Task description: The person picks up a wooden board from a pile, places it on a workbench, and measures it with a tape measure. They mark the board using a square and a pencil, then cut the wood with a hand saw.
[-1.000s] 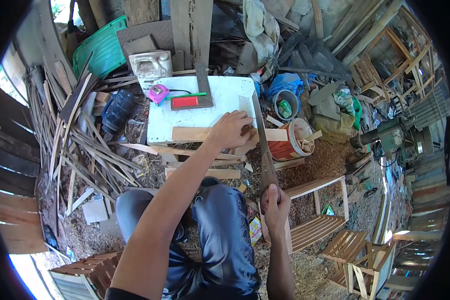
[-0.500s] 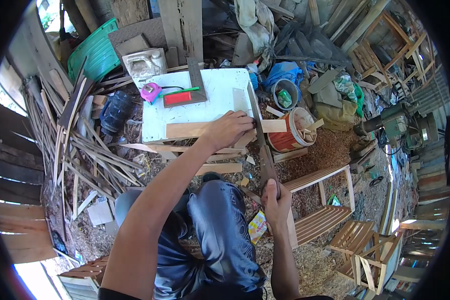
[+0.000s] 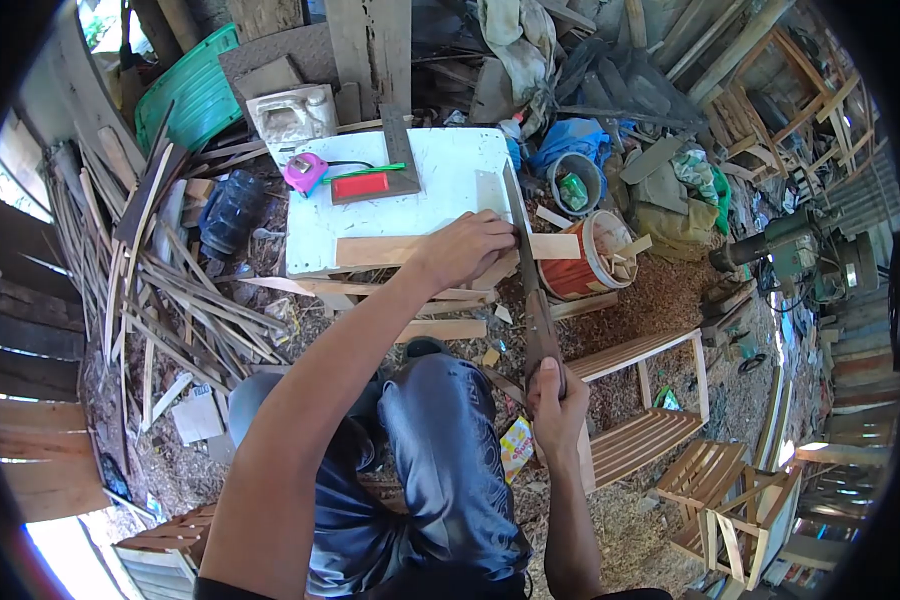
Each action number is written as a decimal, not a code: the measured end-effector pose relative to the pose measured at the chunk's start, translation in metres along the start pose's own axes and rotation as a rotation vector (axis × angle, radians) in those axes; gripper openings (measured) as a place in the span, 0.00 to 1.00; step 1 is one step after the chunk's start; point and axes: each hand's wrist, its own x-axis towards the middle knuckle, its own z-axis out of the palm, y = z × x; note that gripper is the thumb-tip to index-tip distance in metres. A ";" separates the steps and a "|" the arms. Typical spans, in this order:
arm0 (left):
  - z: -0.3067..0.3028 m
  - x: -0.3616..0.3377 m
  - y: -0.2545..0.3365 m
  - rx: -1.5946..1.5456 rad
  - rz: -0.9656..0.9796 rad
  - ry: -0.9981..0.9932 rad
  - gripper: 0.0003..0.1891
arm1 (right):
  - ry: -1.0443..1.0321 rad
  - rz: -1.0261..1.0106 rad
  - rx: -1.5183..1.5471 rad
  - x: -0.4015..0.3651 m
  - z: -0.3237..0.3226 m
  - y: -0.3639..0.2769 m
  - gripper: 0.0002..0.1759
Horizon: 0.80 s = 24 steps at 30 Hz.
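Observation:
A pale wooden strip (image 3: 380, 250) lies across the front of the white board (image 3: 450, 160), its right end jutting past the edge. My left hand (image 3: 470, 245) presses on the strip near that edge, fingers closed round it. My right hand (image 3: 558, 395) grips the handle of a handsaw (image 3: 538, 320), whose blade crosses the strip just right of my left fingers. On the board are a pink tape measure (image 3: 305, 173), a metal square (image 3: 397, 150), a red block (image 3: 359, 185) and a green pencil (image 3: 365, 171).
Right of the board stand a red-and-white bucket (image 3: 568, 275) of wood offcuts and a grey bucket (image 3: 575, 185). A slatted wooden frame (image 3: 640, 450) lies at the right. Thin wood strips (image 3: 170, 290) are piled at the left, near a dark blue jug (image 3: 232, 215).
The view has shifted slightly. My right hand and the saw have moved a little relative to the strip, while my left hand keeps its place on it.

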 end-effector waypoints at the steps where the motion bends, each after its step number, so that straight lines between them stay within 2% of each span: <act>1: -0.001 0.000 0.000 -0.004 -0.001 -0.001 0.07 | 0.001 0.003 -0.002 0.001 0.000 -0.001 0.24; 10: -0.002 0.001 0.000 -0.038 0.024 0.039 0.06 | 0.004 -0.013 -0.020 -0.003 0.002 -0.002 0.25; 16: -0.002 0.001 -0.002 -0.009 0.011 -0.016 0.07 | -0.010 -0.011 -0.005 0.005 0.003 -0.004 0.25; 18: -0.001 0.002 -0.001 -0.017 0.035 0.020 0.07 | 0.001 -0.064 -0.114 -0.010 -0.002 -0.005 0.25; 22: -0.001 0.001 -0.001 -0.042 0.034 0.031 0.07 | 0.007 0.036 -0.027 -0.001 -0.001 -0.003 0.24; 24: 0.001 0.000 -0.001 -0.032 0.021 0.005 0.07 | 0.008 0.012 -0.057 0.018 0.007 -0.007 0.24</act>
